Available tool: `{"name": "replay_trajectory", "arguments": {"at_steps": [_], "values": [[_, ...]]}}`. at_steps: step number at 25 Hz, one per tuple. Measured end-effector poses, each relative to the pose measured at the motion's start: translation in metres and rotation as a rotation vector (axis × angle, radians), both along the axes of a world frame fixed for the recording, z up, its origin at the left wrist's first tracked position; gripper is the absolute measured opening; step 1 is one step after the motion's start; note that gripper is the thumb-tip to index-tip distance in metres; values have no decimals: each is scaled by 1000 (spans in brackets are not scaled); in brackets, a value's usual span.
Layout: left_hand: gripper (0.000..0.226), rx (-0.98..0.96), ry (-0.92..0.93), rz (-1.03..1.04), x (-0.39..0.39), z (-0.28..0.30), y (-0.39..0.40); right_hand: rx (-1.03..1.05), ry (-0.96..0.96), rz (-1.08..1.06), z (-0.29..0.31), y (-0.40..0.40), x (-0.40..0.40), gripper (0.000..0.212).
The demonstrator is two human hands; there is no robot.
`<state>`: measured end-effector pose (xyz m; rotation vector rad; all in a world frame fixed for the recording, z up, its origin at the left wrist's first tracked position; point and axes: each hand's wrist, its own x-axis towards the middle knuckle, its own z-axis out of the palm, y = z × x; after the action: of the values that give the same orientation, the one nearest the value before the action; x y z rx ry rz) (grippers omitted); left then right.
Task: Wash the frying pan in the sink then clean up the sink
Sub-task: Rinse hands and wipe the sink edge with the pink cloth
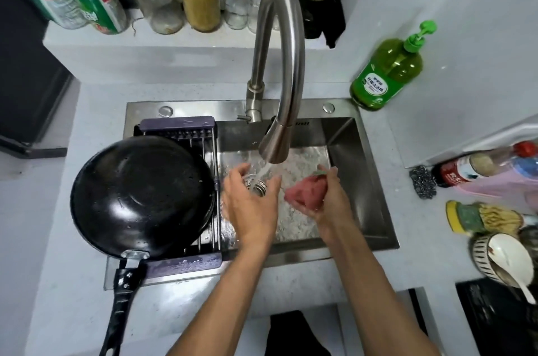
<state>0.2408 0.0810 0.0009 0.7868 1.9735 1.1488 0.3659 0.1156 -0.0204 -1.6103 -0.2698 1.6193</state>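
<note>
Both hands are down in the sink (361, 157), mid-frame, with the tap (279, 70) running. Left hand (250, 204) has its fingers curled around a metal strainer (257, 188) right under the stream. Right hand (323, 198) has its fingers bunched round a pink cloth (304, 191), squeezing it. Pan (142, 195) sits upside down on the rack (186, 134) at the left, handle sticking out over the bench (67, 283). Green soap bottle (387, 73) stands upper right.
</note>
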Motion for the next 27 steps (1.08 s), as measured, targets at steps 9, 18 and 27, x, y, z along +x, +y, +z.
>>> {"name": "replay_trajectory", "arguments": {"at_steps": [9, 18, 27], "values": [[17, -166, -906, -130, 72, -10, 25, 93, 13, 217, 23, 28, 63, 25], [25, -9, -1019, -154, 183, -30, 130, 270, -575, -71, -12, 92, 186, 11], [12, -74, -699, -484, 232, -69, 221, 411, -622, 338, -71, 154, 231, 33]]}}
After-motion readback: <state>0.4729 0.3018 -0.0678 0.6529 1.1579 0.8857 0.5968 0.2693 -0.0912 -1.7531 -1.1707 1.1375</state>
